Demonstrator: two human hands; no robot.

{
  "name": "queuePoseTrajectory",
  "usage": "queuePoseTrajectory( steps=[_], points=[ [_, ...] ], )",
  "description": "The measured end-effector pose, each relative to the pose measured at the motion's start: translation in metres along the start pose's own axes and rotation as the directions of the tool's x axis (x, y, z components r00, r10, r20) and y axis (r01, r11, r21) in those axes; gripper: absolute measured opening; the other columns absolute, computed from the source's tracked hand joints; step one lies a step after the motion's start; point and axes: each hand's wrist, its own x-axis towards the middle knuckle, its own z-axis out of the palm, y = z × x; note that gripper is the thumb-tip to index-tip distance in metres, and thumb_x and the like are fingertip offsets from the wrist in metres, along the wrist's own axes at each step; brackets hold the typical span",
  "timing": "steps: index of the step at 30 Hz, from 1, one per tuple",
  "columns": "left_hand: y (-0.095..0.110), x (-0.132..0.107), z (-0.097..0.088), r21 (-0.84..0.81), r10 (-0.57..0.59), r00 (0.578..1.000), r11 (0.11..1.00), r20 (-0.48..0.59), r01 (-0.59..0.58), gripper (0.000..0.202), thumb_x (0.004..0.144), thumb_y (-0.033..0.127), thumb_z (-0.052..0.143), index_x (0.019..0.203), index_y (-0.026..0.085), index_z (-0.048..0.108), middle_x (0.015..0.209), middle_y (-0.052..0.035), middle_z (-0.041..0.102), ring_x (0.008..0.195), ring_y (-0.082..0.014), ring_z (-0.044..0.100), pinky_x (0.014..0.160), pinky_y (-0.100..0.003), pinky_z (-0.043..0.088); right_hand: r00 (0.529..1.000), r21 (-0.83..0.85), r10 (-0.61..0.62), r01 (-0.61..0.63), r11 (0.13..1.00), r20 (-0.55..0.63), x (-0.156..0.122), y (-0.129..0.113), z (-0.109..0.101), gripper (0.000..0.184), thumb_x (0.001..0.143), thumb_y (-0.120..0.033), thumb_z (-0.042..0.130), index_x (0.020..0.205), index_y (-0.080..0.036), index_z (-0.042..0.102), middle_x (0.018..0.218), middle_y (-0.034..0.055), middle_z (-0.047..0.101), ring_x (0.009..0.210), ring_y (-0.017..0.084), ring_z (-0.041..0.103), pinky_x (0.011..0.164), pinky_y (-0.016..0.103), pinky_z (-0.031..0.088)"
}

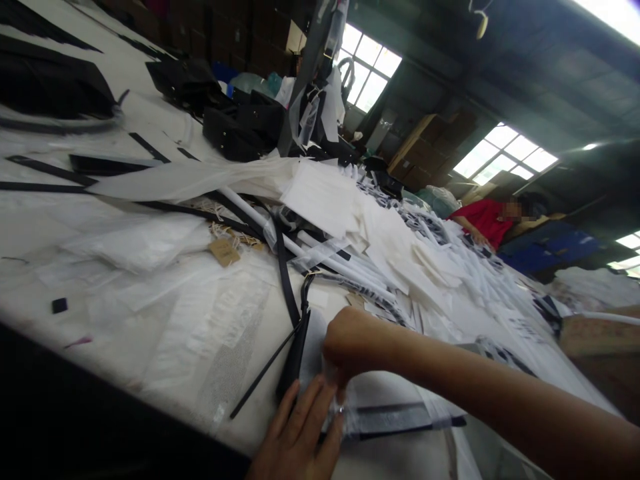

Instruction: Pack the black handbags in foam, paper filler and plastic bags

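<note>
A black bag (293, 363) lies at the table's near edge, with a white sheet (313, 333) and clear plastic film (385, 417) over it. My left hand (303, 427) rests flat on the bag's near corner, fingers stretched out. Just beyond it, my right hand (353, 343) is closed in a fist over the sheet. Plastic film bunches directly beneath that fist and appears pinched in it, though the fingertips are turned away. A black strap (284, 273) runs up from the bag, and a thin black cord (265, 373) lies to its left.
Stacked white sheets (320, 200), white wrapped tubes (345, 267) and a brown tag (224, 252) lie beyond my hands. Clear plastic bags (145, 240) spread to the left. Black bags (245, 123) stand farther back. A person in a red top (483, 223) works at the far right.
</note>
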Motion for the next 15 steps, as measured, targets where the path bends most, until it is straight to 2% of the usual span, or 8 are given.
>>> queuePoseTrajectory(
  steps=[5, 8, 10, 13, 15],
  points=[
    [-0.003, -0.007, 0.003, 0.005, 0.018, 0.998, 1.000, 0.056, -0.018, 0.028, 0.091, 0.020, 0.049, 0.113, 0.023, 0.065, 0.132, -0.0100, 0.056, 0.133, -0.0260, 0.042, 0.113, -0.044, 0.031, 0.997, 0.114, 0.080, -0.080, 0.990, 0.005, 0.007, 0.023, 0.012, 0.062, 0.066, -0.079, 0.062, 0.079, -0.020, 0.078, 0.067, 0.0085, 0.074, 0.063, 0.022, 0.067, 0.054, 0.027, 0.033],
    [-0.007, -0.011, 0.010, 0.014, 0.032, 0.996, 0.999, 0.078, -0.033, 0.033, 0.090, 0.018, 0.047, 0.118, 0.024, 0.064, 0.129, -0.0096, 0.058, 0.130, -0.0245, 0.045, 0.110, -0.043, 0.036, 0.987, 0.313, 0.153, -0.162, 0.936, 0.055, 0.012, 0.037, 0.022, 0.063, 0.057, -0.080, 0.066, 0.074, -0.021, 0.077, 0.063, 0.0047, 0.071, 0.059, 0.020, 0.063, 0.056, 0.027, 0.034],
    [-0.008, -0.012, 0.014, 0.002, 0.039, 0.999, 0.999, 0.032, -0.039, 0.035, 0.088, 0.019, 0.046, 0.118, 0.024, 0.064, 0.127, -0.0093, 0.059, 0.128, -0.0239, 0.047, 0.108, -0.042, 0.039, 0.982, 0.430, 0.168, -0.187, 0.883, 0.082, 0.011, 0.044, 0.028, 0.058, 0.056, -0.077, 0.070, 0.070, -0.021, 0.076, 0.060, 0.0009, 0.070, 0.056, 0.017, 0.061, 0.056, 0.026, 0.034],
    [-0.010, -0.010, 0.015, -0.018, 0.048, 0.997, 0.999, -0.054, -0.049, 0.038, 0.085, 0.020, 0.046, 0.117, 0.023, 0.065, 0.125, -0.0098, 0.060, 0.124, -0.0246, 0.050, 0.105, -0.042, 0.043, 0.977, 0.513, 0.213, -0.197, 0.835, 0.029, -0.003, 0.049, 0.032, 0.047, 0.069, -0.067, 0.069, 0.071, -0.020, 0.074, 0.061, -0.0023, 0.069, 0.055, 0.013, 0.059, 0.056, 0.024, 0.035],
    [-0.011, -0.008, 0.009, -0.011, 0.048, 0.999, 0.999, 0.008, -0.048, 0.042, 0.082, 0.017, 0.047, 0.119, 0.024, 0.064, 0.128, -0.0098, 0.059, 0.124, -0.0254, 0.050, 0.103, -0.043, 0.046, 0.954, 0.537, 0.293, -0.212, 0.816, -0.069, -0.019, 0.045, 0.033, 0.041, 0.080, -0.058, 0.064, 0.081, -0.018, 0.073, 0.071, 0.0000, 0.072, 0.062, 0.013, 0.061, 0.057, 0.024, 0.035]
  ],
)
